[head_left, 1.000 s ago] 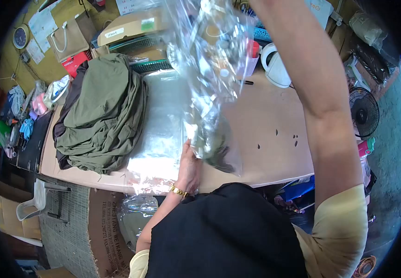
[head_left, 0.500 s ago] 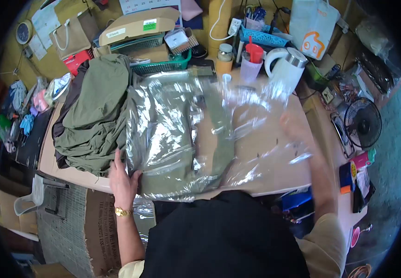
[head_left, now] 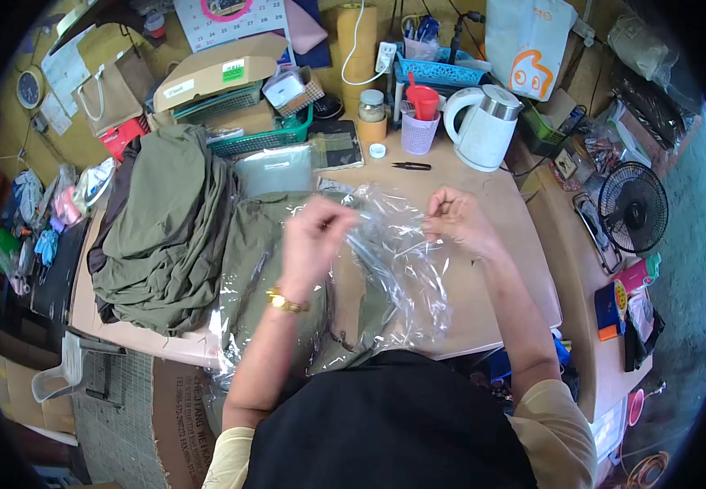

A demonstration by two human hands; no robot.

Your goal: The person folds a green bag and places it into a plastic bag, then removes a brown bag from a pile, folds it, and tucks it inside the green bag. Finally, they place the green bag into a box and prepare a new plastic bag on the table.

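Note:
A clear plastic bag lies over an olive green garment on the brown table. Above the bag, my left hand, with a gold watch at the wrist, is closed with its fingers pinched at the plastic near the bag's top; motion blurs it a little. My right hand is closed at the bag's upper right edge, thumb and fingers together on the thin film. To the left lies a heap of olive green clothes.
Black thread snips lie near a white kettle and a purple cup. Flat clear packaging is behind the garment. A green basket stands at the back, a black fan at the right.
My left hand has moved up and right from the bag's lower left edge. My right hand has come inward. The bag's right part is drawn in and crumpled, and the snips now show.

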